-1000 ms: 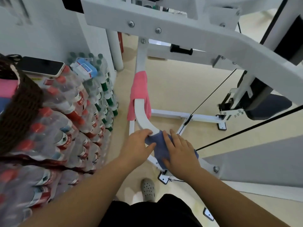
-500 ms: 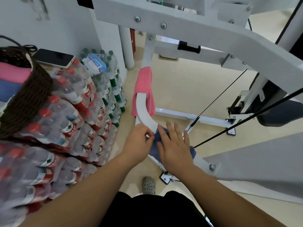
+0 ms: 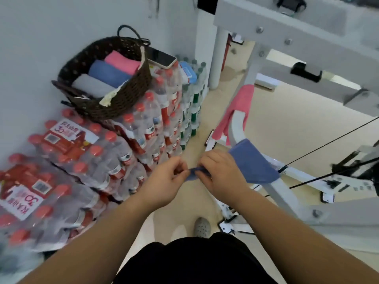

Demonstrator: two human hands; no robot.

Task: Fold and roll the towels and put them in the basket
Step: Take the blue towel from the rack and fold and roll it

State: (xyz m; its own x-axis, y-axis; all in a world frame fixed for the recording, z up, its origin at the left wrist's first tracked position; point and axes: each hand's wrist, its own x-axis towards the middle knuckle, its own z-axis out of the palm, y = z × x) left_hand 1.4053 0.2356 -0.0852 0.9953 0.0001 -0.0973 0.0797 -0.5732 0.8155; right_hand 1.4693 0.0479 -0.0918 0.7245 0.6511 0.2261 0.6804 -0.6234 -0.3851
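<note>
Over the white curved metal bar (image 3: 235, 128) | blue cloth towel (image 3: 254, 162) lies draped | left hand (image 3: 166, 179) and right hand (image 3: 221, 177): curled fingers (image 3: 178, 163) pinching its near edge | step: likely starting the fold | next: square edges, roll, reach dark woven basket (image 3: 127, 103).

Brown wicker basket (image 3: 123, 103), 10 o'clock, atop plastic-wrapped bottle packs (image 3: 98, 160); blue cloth towel (image 3: 254, 162) over white metal frame (image 3: 235, 128), 3 o'clock.
</note>
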